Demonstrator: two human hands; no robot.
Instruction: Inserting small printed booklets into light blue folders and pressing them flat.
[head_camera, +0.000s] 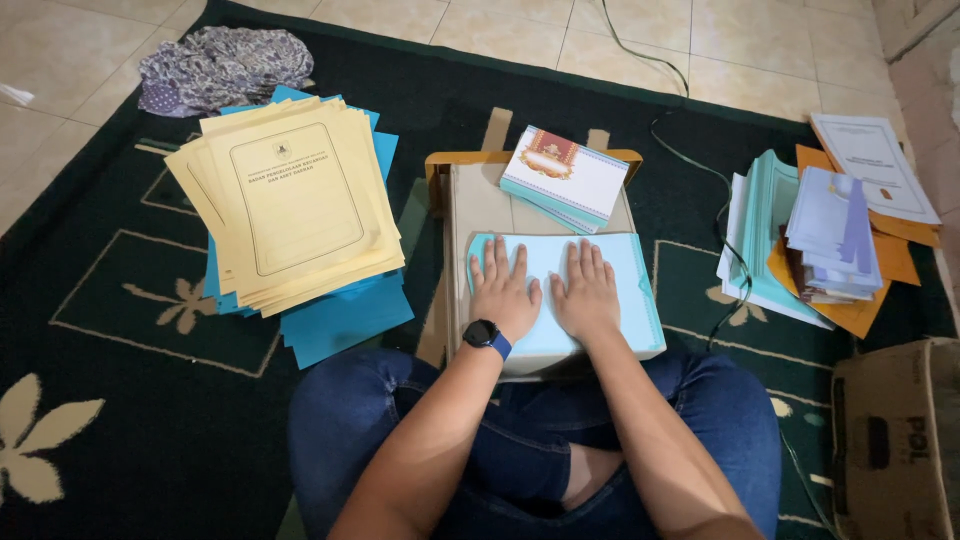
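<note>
Both hands, left hand (503, 293) and right hand (587, 294), lie flat and open on the pale blue paper sheet (560, 300), gripping nothing; its long axis runs crosswise beneath them.

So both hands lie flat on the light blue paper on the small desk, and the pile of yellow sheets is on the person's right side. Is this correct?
Not quite. The head view shows the left hand and right hand flat on the light blue paper on the small desk, but the pile of yellow sheets is on the person's left side.
</note>
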